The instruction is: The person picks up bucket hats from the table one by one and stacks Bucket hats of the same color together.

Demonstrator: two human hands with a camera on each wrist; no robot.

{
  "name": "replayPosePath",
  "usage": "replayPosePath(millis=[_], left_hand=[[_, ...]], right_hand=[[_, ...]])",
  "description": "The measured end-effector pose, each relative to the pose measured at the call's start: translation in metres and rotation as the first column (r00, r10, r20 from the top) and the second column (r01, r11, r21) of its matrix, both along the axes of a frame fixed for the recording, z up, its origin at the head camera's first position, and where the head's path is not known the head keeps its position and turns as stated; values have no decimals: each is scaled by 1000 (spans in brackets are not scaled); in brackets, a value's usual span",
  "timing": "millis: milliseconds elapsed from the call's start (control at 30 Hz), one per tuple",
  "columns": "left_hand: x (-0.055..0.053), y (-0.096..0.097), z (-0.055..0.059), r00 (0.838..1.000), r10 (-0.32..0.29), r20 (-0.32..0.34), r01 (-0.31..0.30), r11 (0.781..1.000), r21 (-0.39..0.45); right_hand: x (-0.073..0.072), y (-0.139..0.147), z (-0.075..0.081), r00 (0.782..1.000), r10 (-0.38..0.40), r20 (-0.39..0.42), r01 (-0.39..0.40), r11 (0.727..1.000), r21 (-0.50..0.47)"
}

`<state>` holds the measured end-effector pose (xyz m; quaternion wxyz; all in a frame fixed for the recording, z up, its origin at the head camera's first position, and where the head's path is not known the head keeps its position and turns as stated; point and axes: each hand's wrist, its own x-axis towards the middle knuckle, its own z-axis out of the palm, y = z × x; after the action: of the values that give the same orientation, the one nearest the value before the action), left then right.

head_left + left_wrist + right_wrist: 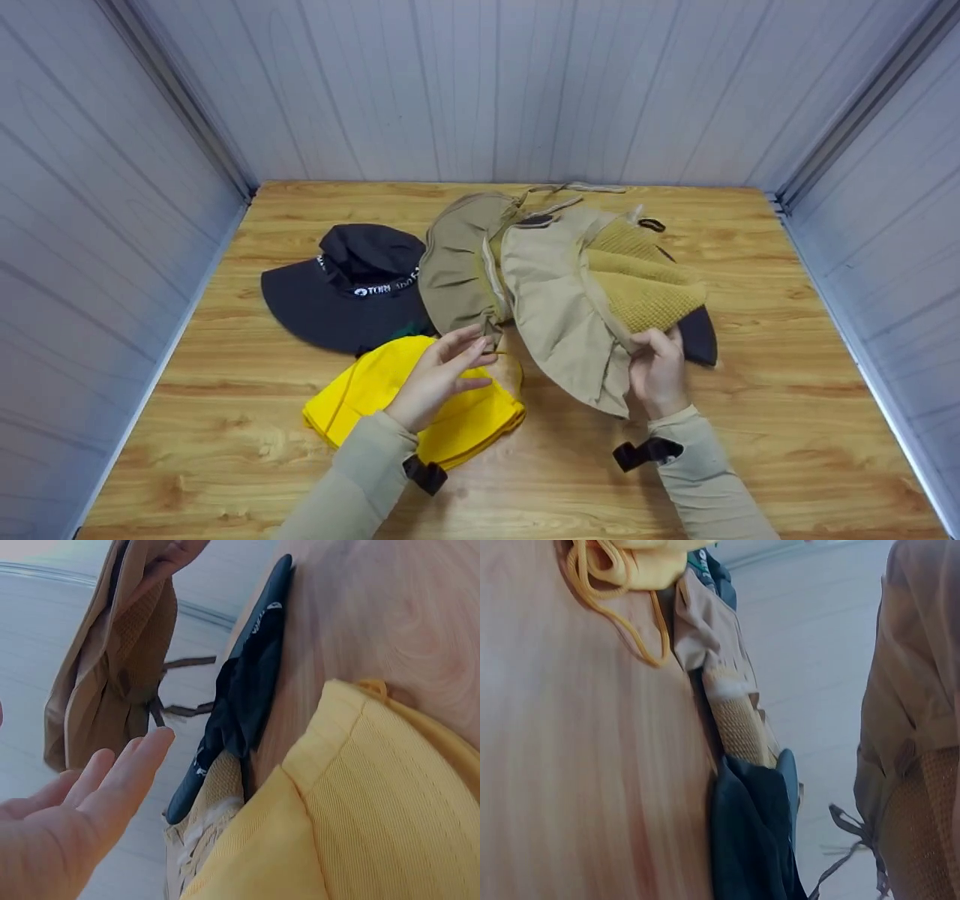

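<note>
My right hand [660, 371] grips the edge of a beige sun hat [555, 315] with a wide brim and a mustard mesh crown, held up off the table and tilted. The same sun hat fills the right edge of the right wrist view, its ties [847, 829] dangling. Over a yellow bucket hat [360, 397] hovers my left hand [439, 375], fingers extended and holding nothing; in the left wrist view those fingers [124, 772] point toward the raised sun hat. The yellow hat lies crown up, with a yellow cord [619, 622] beside it.
A black cap [337, 311] with white lettering lies at the left. Beside it is a second beige wide-brimmed hat [461, 262], partly covered by the raised one. Another dark cap's brim [699, 339] shows at the right. Pale panel walls [465, 97] enclose the wooden table [772, 420].
</note>
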<state>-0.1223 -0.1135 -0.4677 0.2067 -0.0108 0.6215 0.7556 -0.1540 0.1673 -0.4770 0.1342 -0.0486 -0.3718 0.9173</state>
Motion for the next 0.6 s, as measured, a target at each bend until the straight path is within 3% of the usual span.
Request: replayPosePath(millis=[333, 600], left_hand=[[-8, 6, 3, 999, -21, 34, 15, 986, 163], [-12, 3, 6, 994, -81, 68, 50, 930, 365]], right_hand=[[18, -6, 1, 979, 196, -51, -189, 975, 120], [22, -7, 1, 956, 280, -82, -266, 952, 149]])
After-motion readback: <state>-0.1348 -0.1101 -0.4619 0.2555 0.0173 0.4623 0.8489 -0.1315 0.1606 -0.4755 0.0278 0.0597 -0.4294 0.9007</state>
